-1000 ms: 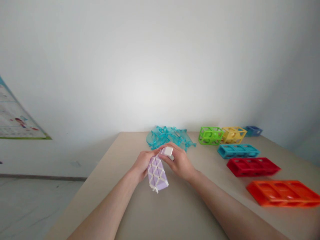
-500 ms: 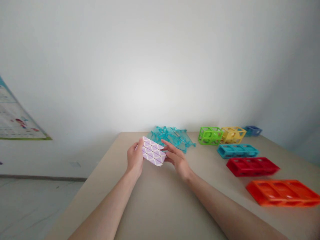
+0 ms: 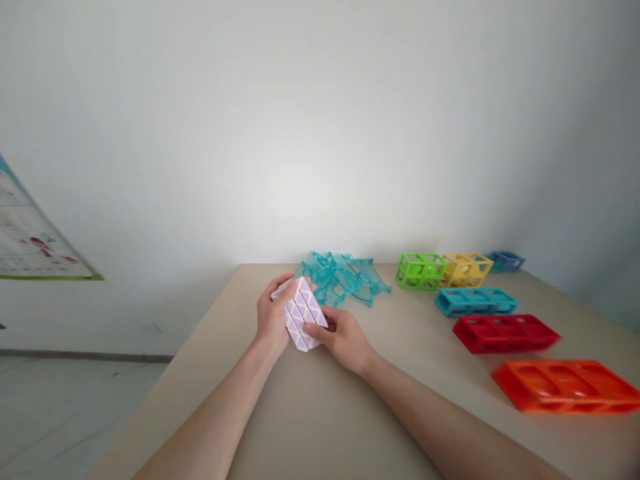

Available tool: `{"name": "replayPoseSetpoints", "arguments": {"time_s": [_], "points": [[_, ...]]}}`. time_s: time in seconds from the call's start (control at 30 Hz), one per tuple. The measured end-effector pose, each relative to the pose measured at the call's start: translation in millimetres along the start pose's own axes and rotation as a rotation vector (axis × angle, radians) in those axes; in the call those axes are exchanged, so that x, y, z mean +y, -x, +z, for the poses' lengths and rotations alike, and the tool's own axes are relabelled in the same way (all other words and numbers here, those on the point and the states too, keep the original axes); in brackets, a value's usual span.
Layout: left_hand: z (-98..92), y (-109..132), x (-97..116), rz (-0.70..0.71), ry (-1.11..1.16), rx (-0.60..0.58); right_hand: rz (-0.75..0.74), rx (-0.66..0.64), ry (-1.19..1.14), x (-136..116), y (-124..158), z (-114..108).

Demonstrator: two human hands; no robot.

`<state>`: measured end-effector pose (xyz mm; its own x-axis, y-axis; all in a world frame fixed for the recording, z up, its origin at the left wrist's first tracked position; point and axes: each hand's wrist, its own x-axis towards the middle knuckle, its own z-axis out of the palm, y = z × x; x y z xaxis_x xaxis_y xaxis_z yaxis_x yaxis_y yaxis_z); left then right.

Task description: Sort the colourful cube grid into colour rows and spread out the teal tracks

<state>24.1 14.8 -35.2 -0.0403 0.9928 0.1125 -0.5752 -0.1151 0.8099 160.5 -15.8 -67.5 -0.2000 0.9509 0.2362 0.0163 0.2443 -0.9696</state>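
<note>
A flat lilac piece with a pattern of white-edged triangles (image 3: pixel 302 312) is held tilted above the table, between both hands. My left hand (image 3: pixel 274 312) grips it by its left side, the thumb lying over its upper part. My right hand (image 3: pixel 344 335) pinches its lower right edge, with the thumb on the front face and the fingers behind. The fingertips behind the piece are hidden.
Teal translucent pieces (image 3: pixel 340 277) lie in a heap at the table's back edge. Along the right stand open-framed blocks: green (image 3: pixel 421 271), yellow (image 3: pixel 466 270), dark blue (image 3: pixel 507 261), teal (image 3: pixel 477 301), red (image 3: pixel 506 333) and orange (image 3: pixel 567 385). A wall rises behind.
The lilac piece has turned, its lower end now pointing down more steeply. My right hand has moved down and left, closing from spread fingers onto its edge.
</note>
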Motion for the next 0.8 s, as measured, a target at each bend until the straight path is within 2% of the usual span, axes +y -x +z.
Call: {"name": "replayPoseSetpoints", "arguments": {"time_s": [0.17, 0.27, 0.47, 0.63, 0.8], "points": [[-2.5, 6, 8, -0.347, 0.110, -0.260, 0.080, -0.149, -0.148, -5, 5, 2], [-2.8, 9, 8, -0.373, 0.127, -0.311, 0.081, -0.192, -0.164, -5, 6, 2], [-2.0, 12, 7, -0.351, 0.177, -0.315, 0.155, -0.203, -0.321, 5, 3, 8], [-3.3, 12, 6, -0.262, 0.193, -0.308, 0.060, -0.136, -0.108, 6, 4, 9], [-2.7, 8, -3, -0.100, 0.070, -0.218, -0.124, 0.082, 0.434, -8, 11, 12]]}}
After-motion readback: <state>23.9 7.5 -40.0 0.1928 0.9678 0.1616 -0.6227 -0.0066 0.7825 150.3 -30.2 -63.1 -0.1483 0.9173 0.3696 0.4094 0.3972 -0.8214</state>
